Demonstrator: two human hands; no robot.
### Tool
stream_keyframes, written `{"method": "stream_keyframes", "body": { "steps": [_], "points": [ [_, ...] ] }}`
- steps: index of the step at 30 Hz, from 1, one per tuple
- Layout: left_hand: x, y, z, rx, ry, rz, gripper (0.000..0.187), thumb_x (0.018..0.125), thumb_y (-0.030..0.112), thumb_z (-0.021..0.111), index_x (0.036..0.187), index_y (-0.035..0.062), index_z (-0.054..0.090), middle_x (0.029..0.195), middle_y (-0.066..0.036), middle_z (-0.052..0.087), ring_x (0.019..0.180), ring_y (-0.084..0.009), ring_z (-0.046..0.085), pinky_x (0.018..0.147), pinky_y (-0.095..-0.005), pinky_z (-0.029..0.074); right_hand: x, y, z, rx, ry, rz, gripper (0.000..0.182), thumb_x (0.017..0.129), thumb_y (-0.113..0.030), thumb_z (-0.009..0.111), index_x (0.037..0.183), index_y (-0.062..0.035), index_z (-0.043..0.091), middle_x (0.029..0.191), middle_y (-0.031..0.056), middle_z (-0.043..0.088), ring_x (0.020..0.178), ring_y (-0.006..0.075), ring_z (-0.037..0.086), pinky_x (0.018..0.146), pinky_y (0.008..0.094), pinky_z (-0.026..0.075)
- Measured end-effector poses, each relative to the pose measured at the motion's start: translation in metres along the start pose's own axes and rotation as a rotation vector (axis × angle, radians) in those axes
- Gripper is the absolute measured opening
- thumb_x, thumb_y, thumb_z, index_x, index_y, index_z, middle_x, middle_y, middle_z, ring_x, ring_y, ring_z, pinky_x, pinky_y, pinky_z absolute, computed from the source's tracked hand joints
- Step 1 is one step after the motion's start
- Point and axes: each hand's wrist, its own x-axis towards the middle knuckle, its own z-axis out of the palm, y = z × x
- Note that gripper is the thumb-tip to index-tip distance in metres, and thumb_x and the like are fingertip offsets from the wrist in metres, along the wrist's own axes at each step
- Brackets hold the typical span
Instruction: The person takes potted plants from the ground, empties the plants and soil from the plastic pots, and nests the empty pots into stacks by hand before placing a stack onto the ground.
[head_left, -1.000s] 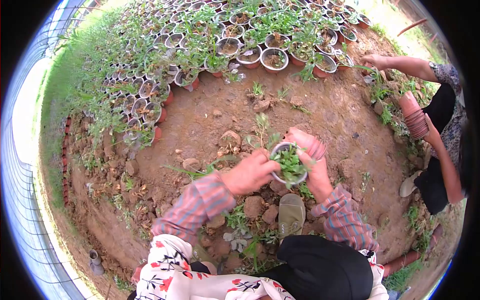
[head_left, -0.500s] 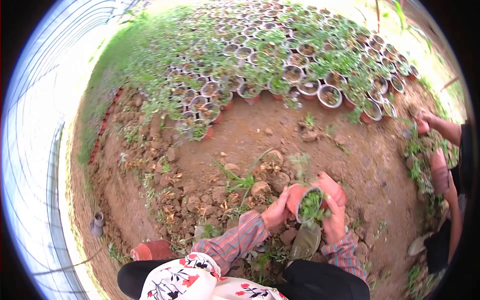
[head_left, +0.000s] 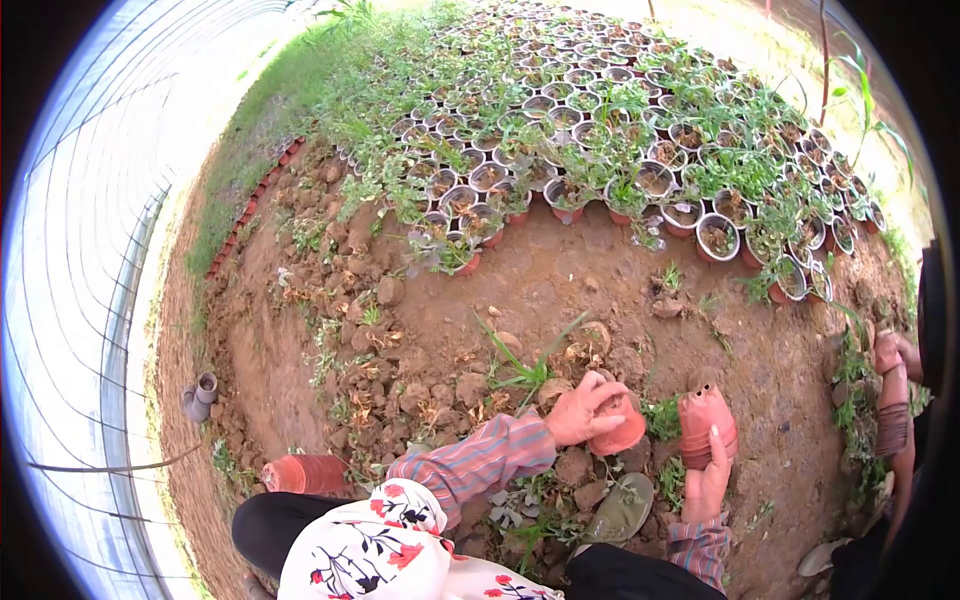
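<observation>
A stack of pots lies on its side on the soil at the left; the left hand has its grip closed around a single pot tipped low over the ground; just beside it, the right hand clasps an upright nest of pots; a co-worker's hand shows at the right edge.

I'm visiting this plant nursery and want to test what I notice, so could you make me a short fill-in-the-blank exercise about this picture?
1. The person's left hand grips a single ____-coloured pot down at the soil.
2. The right hand holds a ____ of empty pots nested together.
3. The many potted seedlings stand on the ground ____ the person's hands.
4. A green shoe lies on the soil between the two ____.

Missing words: terracotta; stack; beyond; hands
</observation>
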Motion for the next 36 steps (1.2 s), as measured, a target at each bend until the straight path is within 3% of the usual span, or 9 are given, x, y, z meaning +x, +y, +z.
{"method": "stream_keyframes", "body": {
  "steps": [4,7,8,12,18,20,22,28,36],
  "points": [
    [-0.001,-0.007,-0.002,-0.159,0.179,-0.112,0.042,0.076,0.029,0.071,0.113,0.0100,0.061,0.104,-0.007,0.052,0.107,-0.0197,0.050,0.096,-0.0340,0.038,-0.002,-0.008,0.018,-0.024,-0.151,-0.082,0.052,0.089,-0.011,0.050,0.137,0.0046,0.035,0.136,0.0153,0.045,0.126,0.0265,0.045,0.108,0.0401,0.034],
    [-0.006,-0.023,0.009,-0.437,0.186,-0.180,0.039,0.076,0.012,0.073,0.110,0.0040,0.056,0.105,-0.002,0.058,0.104,-0.0143,0.054,0.096,-0.0328,0.041,0.001,-0.002,0.011,-0.049,-0.061,-0.048,0.049,0.088,-0.010,0.051,0.134,0.0053,0.039,0.136,0.0154,0.046,0.125,0.0262,0.046,0.108,0.0391,0.035],
    [-0.009,-0.029,0.014,-0.444,0.132,-0.202,0.039,0.075,0.025,0.072,0.109,0.0084,0.064,0.106,-0.006,0.052,0.104,-0.0191,0.050,0.095,-0.0333,0.038,0.001,-0.001,0.009,-0.051,-0.072,-0.056,0.048,0.088,-0.009,0.051,0.133,0.0055,0.040,0.135,0.0154,0.047,0.125,0.0262,0.046,0.107,0.0388,0.035],
    [-0.011,-0.018,0.010,-0.306,0.113,-0.160,0.033,0.075,0.024,0.073,0.102,0.0055,0.068,0.104,-0.006,0.053,0.099,-0.0179,0.051,0.085,-0.0297,0.042,0.002,0.001,0.004,0.066,-0.001,-0.001,0.047,0.086,-0.005,0.054,0.131,0.0046,0.043,0.131,0.0147,0.051,0.121,0.0253,0.050,0.105,0.0381,0.038],
    [-0.006,-0.003,-0.008,0.046,-0.190,-0.071,0.057,0.074,0.023,0.073,0.125,0.0075,0.052,0.108,-0.009,0.050,0.104,-0.0232,0.051,0.089,-0.0334,0.042,-0.001,0.003,-0.003,0.118,0.095,0.039,0.045,0.084,-0.002,0.058,0.127,0.0032,0.047,0.125,0.0130,0.056,0.115,0.0227,0.055,0.100,0.0360,0.043],
    [-0.001,0.006,-0.015,0.147,-0.446,-0.061,0.059,0.075,0.031,0.069,0.128,0.0182,0.047,0.110,-0.015,0.047,0.098,-0.0315,0.053,0.085,-0.0395,0.046,0.001,0.005,-0.002,0.109,0.103,0.036,0.044,0.084,-0.002,0.059,0.127,0.0031,0.047,0.123,0.0127,0.056,0.113,0.0222,0.056,0.099,0.0355,0.044],
    [0.002,0.004,-0.016,0.189,-0.543,-0.085,0.054,0.076,0.037,0.068,0.124,0.0212,0.049,0.106,-0.016,0.046,0.097,-0.0332,0.051,0.085,-0.0416,0.045,0.003,0.009,-0.004,0.110,0.048,0.047,0.043,0.085,-0.003,0.059,0.126,0.0027,0.048,0.122,0.0123,0.057,0.112,0.0217,0.057,0.098,0.0352,0.045],
    [0.007,0.008,-0.004,0.399,-0.623,0.071,0.043,0.075,0.038,0.071,0.106,0.0125,0.055,0.098,-0.015,0.047,0.099,-0.0354,0.046,0.084,-0.0435,0.041,0.001,0.011,-0.007,0.135,0.063,0.077,0.042,0.085,-0.004,0.059,0.125,0.0025,0.048,0.122,0.0116,0.057,0.111,0.0212,0.057,0.098,0.0351,0.045],
    [0.008,0.030,-0.021,0.199,-0.218,0.218,0.028,0.070,0.022,0.077,0.084,0.0071,0.058,0.083,-0.005,0.048,0.079,-0.0218,0.046,0.071,-0.0330,0.040,-0.001,0.008,-0.005,0.147,0.046,0.079,0.041,0.085,-0.004,0.058,0.125,0.0033,0.049,0.122,0.0123,0.057,0.112,0.0216,0.057,0.099,0.0351,0.045]
  ]
}}
